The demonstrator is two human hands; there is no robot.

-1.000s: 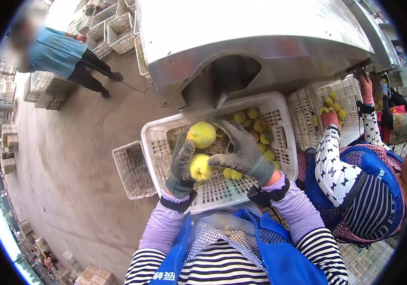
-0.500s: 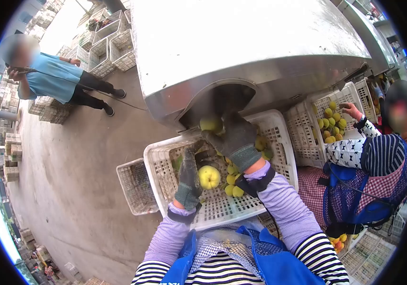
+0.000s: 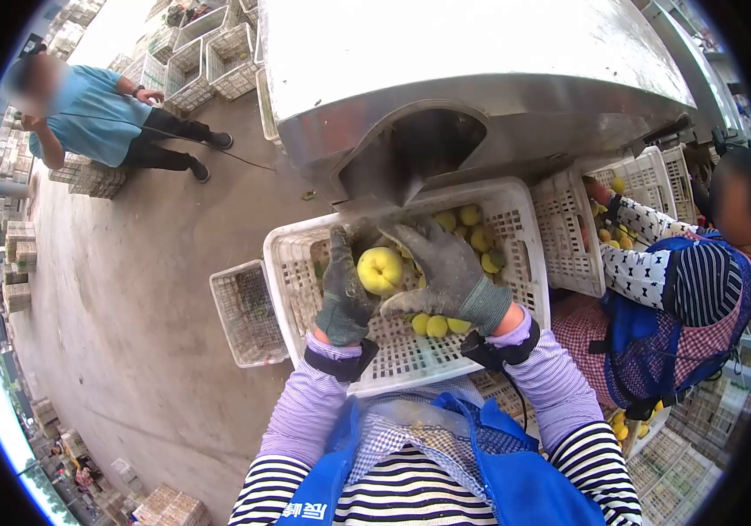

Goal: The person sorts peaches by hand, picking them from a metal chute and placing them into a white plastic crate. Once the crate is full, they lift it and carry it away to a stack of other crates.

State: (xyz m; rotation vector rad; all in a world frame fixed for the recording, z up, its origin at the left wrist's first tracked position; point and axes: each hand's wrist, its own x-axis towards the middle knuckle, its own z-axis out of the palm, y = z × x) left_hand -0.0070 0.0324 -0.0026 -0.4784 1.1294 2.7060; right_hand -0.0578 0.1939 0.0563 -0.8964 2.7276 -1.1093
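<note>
A large yellow-green fruit (image 3: 380, 270) is between my two gloved hands, over a white plastic crate (image 3: 529, 263). My left hand (image 3: 345, 285), in a dark grey glove, touches the fruit's left side. My right hand (image 3: 450, 272), gloved too, is spread with thumb and fingers apart at the fruit's right, holding nothing. Smaller yellow fruits (image 3: 437, 326) lie in the crate below and behind my right hand. Beyond the crate's far edge is the dark opening (image 3: 419, 149) of a metal machine.
The metal machine (image 3: 481, 53) fills the top centre. At the right, a co-worker (image 3: 700, 280) reaches into a crate of fruit. An empty crate (image 3: 250, 316) stands on the floor at left. A person in blue (image 3: 99, 114) stands at the upper left, near stacked crates.
My right hand has drawn back from the machine's opening and spread its fingers. The large fruit is higher up, between my hands. The co-worker's hand has moved, and the person in blue has shifted posture.
</note>
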